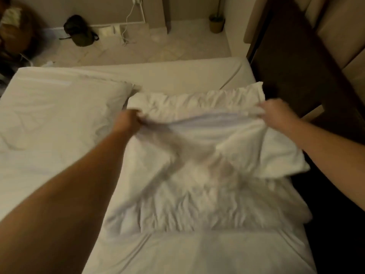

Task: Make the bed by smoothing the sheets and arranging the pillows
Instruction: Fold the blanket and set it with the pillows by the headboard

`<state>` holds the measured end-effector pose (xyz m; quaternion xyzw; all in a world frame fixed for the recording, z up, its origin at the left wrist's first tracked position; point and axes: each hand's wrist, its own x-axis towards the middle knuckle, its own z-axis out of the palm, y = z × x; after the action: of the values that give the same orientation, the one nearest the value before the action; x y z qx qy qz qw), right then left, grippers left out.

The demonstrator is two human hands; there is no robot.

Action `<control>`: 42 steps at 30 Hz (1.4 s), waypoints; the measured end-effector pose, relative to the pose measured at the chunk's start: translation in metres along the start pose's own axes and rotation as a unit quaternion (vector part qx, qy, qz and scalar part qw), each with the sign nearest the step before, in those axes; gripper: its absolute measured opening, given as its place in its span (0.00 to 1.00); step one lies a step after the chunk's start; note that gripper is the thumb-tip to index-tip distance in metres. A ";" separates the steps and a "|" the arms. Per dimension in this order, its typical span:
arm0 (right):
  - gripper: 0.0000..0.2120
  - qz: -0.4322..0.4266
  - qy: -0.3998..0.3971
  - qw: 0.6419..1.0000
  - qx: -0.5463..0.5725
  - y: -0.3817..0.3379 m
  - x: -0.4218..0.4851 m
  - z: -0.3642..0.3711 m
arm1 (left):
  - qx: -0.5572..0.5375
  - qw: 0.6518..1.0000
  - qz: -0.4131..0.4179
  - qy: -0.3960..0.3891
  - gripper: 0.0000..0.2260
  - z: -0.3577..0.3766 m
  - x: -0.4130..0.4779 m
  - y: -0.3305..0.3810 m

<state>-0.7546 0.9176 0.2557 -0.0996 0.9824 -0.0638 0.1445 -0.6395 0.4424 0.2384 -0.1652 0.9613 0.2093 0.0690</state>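
— Both hands first: what are they doing?

— Left hand [132, 119] is closed in a fist on the bunched fabric at the left end of the crumpled white cloth pillow [197, 147]. Right hand [276, 112] pinches the same pillow's far right corner, fingers curled over the cloth. The frame is blurred there, so finer detail is lost.

— And the pillow itself?

— Rumpled, its case gathered into tight ridges along the near and far edges, slack and folded through the middle. It lies between the two arms on the plain white fitted sheet [177, 254], at the right side of the bed, close to the dark wooden headboard panel [296, 62].

— Anything beside it?

— A second, smoother white pillow [59, 115] just to the left, nearly touching. Beyond the mattress, on the pale floor: a dark green bag [80, 30], a white cable [128, 18], and a small round tan bin [216, 23].
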 end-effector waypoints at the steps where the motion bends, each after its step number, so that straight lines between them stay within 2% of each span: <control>1: 0.23 0.003 0.039 0.999 0.017 -0.009 0.020 -0.016 | -0.032 0.999 -0.011 0.028 0.24 -0.018 0.026 0.014; 4: 0.31 0.008 0.081 0.996 0.044 -0.038 0.052 -0.045 | -0.046 0.998 -0.013 0.030 0.30 -0.045 0.071 0.048; 8: 0.31 -0.005 0.026 0.998 0.056 -0.058 0.053 -0.031 | -0.010 1.000 -0.018 -0.005 0.27 -0.016 0.068 0.043; 17: 0.32 0.007 -0.096 0.994 0.055 -0.040 0.042 0.052 | 0.014 0.990 -0.076 -0.121 0.30 0.085 0.010 -0.014; 26: 0.33 0.008 -0.174 0.982 0.069 -0.023 -0.002 0.155 | 0.030 0.972 -0.081 -0.217 0.35 0.189 -0.058 -0.058; 30: 0.33 0.015 -0.220 0.973 0.064 -0.006 -0.036 0.221 | 0.038 0.964 -0.057 -0.259 0.34 0.245 -0.105 -0.088; 32: 0.33 0.020 -0.251 0.966 0.057 0.006 -0.056 0.255 | 0.032 0.967 -0.037 -0.248 0.34 0.270 -0.127 -0.106; 36: 0.37 0.004 -0.287 0.958 -0.016 0.029 -0.093 0.308 | 0.051 0.985 0.010 -0.165 0.39 0.303 -0.163 -0.139; 39: 0.44 -0.015 -0.259 0.962 -0.086 0.044 -0.115 0.337 | 0.070 0.992 0.017 -0.103 0.35 0.314 -0.189 -0.149; 42: 0.49 -0.013 -0.215 0.966 -0.143 0.060 -0.133 0.358 | 0.123 0.987 0.024 -0.101 0.38 0.323 -0.209 -0.167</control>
<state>-0.5345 0.9699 -0.0581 -0.1429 0.9257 0.0987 0.3361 -0.3654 0.4967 -0.0746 -0.1107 0.9716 0.1066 0.1802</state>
